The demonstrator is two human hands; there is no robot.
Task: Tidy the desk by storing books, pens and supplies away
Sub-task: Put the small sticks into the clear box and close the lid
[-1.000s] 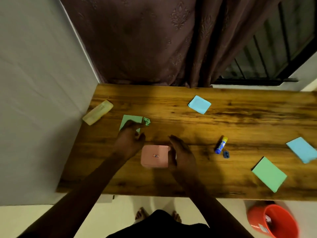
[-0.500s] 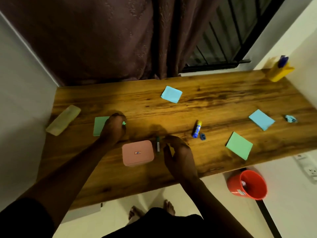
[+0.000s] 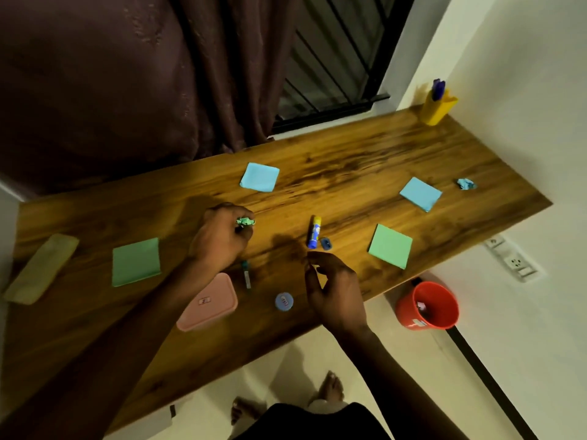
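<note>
My left hand [image 3: 222,239] is over the middle of the wooden worktop [image 3: 349,154], fingertips pinched round a crumpled green paper ball [image 3: 245,221]. My right hand [image 3: 333,290] hangs near the worktop's front edge, fingers loosely curled, with a gap between thumb and forefinger.

Just beyond my right fingertips lies a blue and yellow glue stick [image 3: 313,231], with a small blue sharpener [image 3: 326,243] just beside it. To the right of that hand is a green note pad [image 3: 390,246]. Farther off are a blue note pad [image 3: 421,193], a crumpled blue paper ball [image 3: 466,184] and a yellow pen holder [image 3: 438,106] in the far corner.

Between my hands lies a slim pen [image 3: 246,276], and a round blue disc [image 3: 283,301] sits just left of my right hand. A pink lidded box [image 3: 208,302] lies partly under my left forearm.

Left of my left hand is a second green note pad [image 3: 136,262], and well beyond it a pale yellow pouch [image 3: 41,268]. A second blue note pad [image 3: 259,177] lies beyond my left hand. A red bucket [image 3: 428,306] stands on the floor to the right of my right hand.
</note>
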